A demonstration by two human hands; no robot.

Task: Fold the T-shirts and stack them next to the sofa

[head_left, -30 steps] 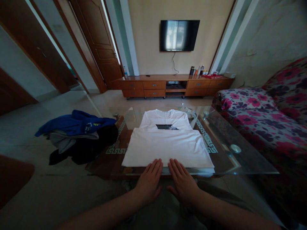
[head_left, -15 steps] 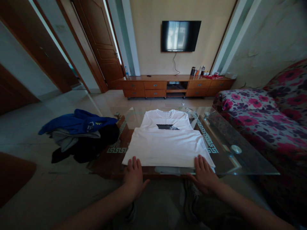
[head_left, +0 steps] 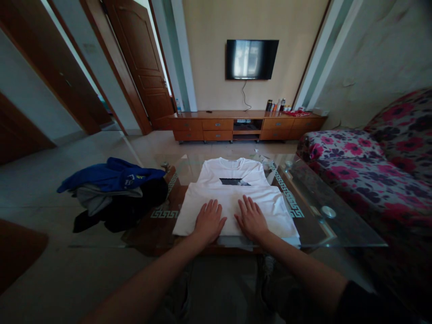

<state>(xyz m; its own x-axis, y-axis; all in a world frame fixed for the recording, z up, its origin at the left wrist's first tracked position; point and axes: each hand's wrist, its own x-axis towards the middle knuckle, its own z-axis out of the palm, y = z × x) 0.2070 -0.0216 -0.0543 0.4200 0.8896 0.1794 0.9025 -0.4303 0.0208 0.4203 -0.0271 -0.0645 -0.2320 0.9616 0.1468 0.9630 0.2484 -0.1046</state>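
Note:
A white T-shirt (head_left: 232, 195) lies on the glass coffee table (head_left: 351, 229), its lower part folded up over the chest. The neckline faces the far side, and part of a dark print shows above the fold edge. My left hand (head_left: 208, 221) rests flat on the folded layer, left of the middle, with fingers stretched forward. Beside it, my right hand (head_left: 251, 219) lies flat on the same layer with its fingers a little spread. Neither hand grips the cloth.
A heap of clothes (head_left: 116, 189), blue, grey and black, sits at the table's left end. The floral sofa (head_left: 378, 175) stands on the right. Beyond the table are a low wooden cabinet (head_left: 218, 128) and a wall-mounted television (head_left: 251, 59).
Both hands have moved from the shirt's near corners inward and forward onto the middle of the folded layer. The view has tipped slightly upward.

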